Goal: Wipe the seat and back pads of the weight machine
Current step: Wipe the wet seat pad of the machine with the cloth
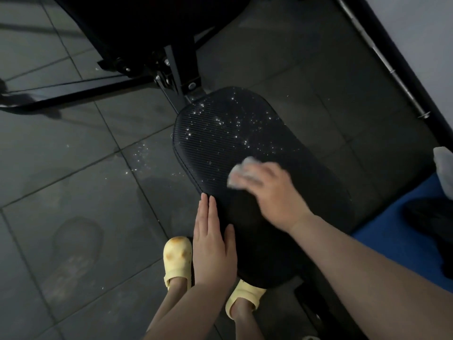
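The black ribbed seat pad (220, 133) fills the middle of the view, with bright droplets scattered over its far half. My right hand (277, 195) presses a crumpled whitish cloth (242, 174) onto the middle of the pad; hand and cloth are blurred. My left hand (213, 241) lies flat with fingers together on the pad's near left edge, holding nothing. The black back pad (137, 23) rises at the top of the view, dark and only partly seen.
The black metal frame (171, 69) joins the two pads, with a bar running left over the grey tiled floor (73, 168). Droplets speckle the tiles left of the seat. My feet in yellow clogs (177, 258) stand below. A blue mat (404, 241) lies at right, a barbell (387, 62) beyond.
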`<action>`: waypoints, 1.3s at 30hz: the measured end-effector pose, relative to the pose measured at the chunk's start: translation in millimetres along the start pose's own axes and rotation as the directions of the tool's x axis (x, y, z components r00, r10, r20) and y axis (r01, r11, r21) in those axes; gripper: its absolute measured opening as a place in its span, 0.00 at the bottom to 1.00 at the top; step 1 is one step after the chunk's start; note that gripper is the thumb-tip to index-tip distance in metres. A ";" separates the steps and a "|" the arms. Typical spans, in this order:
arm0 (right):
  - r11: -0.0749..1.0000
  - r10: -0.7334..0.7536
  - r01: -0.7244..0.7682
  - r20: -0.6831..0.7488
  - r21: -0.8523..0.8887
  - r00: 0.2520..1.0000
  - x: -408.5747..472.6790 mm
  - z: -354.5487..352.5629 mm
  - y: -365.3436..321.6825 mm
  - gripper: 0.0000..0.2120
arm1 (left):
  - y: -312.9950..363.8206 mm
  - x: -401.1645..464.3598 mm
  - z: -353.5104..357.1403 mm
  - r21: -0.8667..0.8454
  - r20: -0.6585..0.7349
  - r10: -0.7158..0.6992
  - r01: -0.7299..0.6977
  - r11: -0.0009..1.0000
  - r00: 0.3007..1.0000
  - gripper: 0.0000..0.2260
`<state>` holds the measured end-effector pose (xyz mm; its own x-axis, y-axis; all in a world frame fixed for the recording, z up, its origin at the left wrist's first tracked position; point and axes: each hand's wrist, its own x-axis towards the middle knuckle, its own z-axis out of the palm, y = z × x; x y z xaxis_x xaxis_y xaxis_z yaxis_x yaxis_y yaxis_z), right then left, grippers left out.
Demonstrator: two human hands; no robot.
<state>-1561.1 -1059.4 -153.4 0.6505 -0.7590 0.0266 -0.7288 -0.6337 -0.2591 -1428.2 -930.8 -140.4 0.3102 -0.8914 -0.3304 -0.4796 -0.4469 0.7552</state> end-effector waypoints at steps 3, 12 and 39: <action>0.815 0.579 -0.574 -0.163 0.078 0.799 -12.3 -11.1 3.3 0.26 | 2.2 1.8 -3.9 0.049 0.028 0.027 -0.028 0.998 0.999 0.27; 0.975 0.214 -0.216 -0.057 -0.042 0.975 -13.8 -12.5 -26.5 0.21 | 15.5 19.3 -4.7 0.077 0.132 0.179 -0.190 0.979 0.975 0.24; 0.778 0.626 -0.628 -0.091 0.007 0.775 -73.7 -47.6 76.2 0.25 | 57.6 35.6 59.3 0.491 0.179 0.331 -0.375 0.786 0.927 0.21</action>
<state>-1674.8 -1058.8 -129.1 0.0284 -0.9982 -0.0534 -0.9742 -0.0157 -0.2252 -1493.4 -992.8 -142.2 -0.0177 -0.9873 -0.1577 -0.8967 -0.0540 0.4392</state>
